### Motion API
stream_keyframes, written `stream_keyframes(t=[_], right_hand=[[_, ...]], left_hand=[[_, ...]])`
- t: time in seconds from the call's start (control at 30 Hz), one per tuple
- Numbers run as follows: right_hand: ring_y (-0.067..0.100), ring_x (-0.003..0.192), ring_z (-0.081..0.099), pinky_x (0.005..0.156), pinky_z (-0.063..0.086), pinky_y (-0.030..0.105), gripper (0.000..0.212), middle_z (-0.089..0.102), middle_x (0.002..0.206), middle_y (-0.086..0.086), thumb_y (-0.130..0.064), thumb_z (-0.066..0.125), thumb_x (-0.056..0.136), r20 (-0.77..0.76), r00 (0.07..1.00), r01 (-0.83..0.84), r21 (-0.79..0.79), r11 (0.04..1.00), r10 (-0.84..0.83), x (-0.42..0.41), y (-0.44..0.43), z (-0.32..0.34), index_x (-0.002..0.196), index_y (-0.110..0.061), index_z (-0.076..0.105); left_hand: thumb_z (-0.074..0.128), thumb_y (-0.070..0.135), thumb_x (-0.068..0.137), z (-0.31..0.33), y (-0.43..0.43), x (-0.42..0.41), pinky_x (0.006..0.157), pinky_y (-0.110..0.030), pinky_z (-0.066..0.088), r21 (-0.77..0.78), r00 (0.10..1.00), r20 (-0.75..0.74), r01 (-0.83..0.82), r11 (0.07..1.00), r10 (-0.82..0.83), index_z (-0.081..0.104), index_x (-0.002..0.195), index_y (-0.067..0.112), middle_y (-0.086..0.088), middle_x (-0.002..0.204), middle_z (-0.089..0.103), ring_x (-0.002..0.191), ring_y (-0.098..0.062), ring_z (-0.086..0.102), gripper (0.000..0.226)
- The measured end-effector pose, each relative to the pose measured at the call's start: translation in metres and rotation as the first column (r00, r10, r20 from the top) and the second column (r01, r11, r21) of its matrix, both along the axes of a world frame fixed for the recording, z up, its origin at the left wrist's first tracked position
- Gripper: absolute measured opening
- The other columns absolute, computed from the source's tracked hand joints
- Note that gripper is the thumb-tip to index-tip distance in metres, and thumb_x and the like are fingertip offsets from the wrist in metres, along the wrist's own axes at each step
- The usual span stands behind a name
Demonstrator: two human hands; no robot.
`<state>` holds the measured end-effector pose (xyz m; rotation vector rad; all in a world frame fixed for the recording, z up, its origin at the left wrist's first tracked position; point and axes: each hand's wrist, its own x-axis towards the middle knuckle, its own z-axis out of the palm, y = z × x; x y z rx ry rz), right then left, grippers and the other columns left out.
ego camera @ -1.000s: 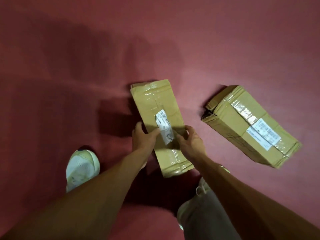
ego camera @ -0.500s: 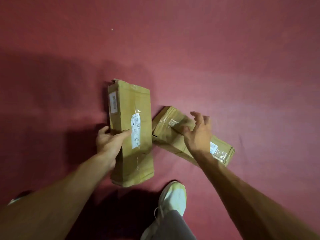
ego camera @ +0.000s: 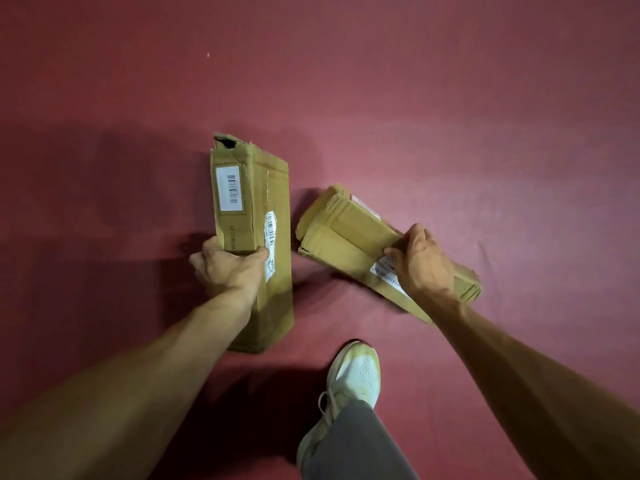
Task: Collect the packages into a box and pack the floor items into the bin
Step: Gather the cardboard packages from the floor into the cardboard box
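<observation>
Left hand point(ego camera: 230, 266) wrapped around the left package point(ego camera: 254, 216), long axis pointing away; right hand point(ego camera: 424, 263) clamped on the right package point(ego camera: 349, 233), angled left-away, both above the floor point(ego camera: 450, 116).

Long cardboard package point(ego camera: 254, 216), torn far end, barcode labels, tilted on edge; second cardboard package point(ego camera: 349, 233) angled beside it, apart.
</observation>
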<state>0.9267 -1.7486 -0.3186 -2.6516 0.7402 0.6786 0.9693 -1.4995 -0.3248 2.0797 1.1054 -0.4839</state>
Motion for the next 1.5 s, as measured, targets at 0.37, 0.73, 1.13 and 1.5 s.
stream_keyframes(t=[0.37,0.73,1.13,1.5], right_hand=[[0.013,0.067,0.052,0.051,0.032,0.018,0.024,0.056,0.074,-0.009,-0.034,0.057,0.091,0.228,0.863,0.328,0.428,0.842,-0.452,0.026,0.083,0.161,0.089,-0.014,0.044],[0.014,0.084,0.063,0.076,0.049,0.031,0.023,0.068,0.097,0.006,-0.018,0.069,0.085,-0.017,0.824,0.308,0.852,0.424,-0.566,0.021,0.254,0.455,0.084,-0.016,0.047],[0.016,0.093,0.056,0.082,0.052,0.041,0.051,0.052,0.109,0.006,-0.010,0.072,0.078,0.060,0.829,0.190,0.905,0.380,-0.556,-0.119,0.407,0.659,0.112,-0.020,0.036],[0.016,0.101,0.065,0.091,0.053,0.043,0.072,0.065,0.110,-0.002,-0.030,0.082,0.070,0.120,0.869,0.095,0.912,0.399,-0.480,-0.308,0.501,0.722,0.129,-0.016,0.043]], left_hand=[[0.079,0.026,0.056,0.168,0.048,0.047,0.090,-0.039,0.054,-0.289,0.995,-0.008,-0.100,0.952,0.102,0.058,0.110,0.023,-0.001,0.113,0.063,0.097,-0.024,0.065,0.058],[0.079,0.018,0.062,0.471,0.199,0.047,0.102,-0.043,0.044,-0.283,0.977,0.163,0.180,0.942,-0.138,0.041,0.134,0.017,-0.005,0.130,0.053,0.119,-0.028,0.053,0.082],[0.079,0.034,0.067,0.702,0.353,-0.085,0.106,-0.039,0.038,-0.029,0.881,0.377,0.318,0.948,-0.284,0.042,0.137,0.016,-0.005,0.130,0.045,0.125,-0.026,0.044,0.081],[0.077,0.037,0.057,0.798,0.503,-0.338,0.098,-0.042,0.048,-0.033,0.908,0.416,-0.049,0.998,0.058,0.062,0.112,0.013,-0.006,0.117,0.062,0.114,-0.026,0.057,0.062]])
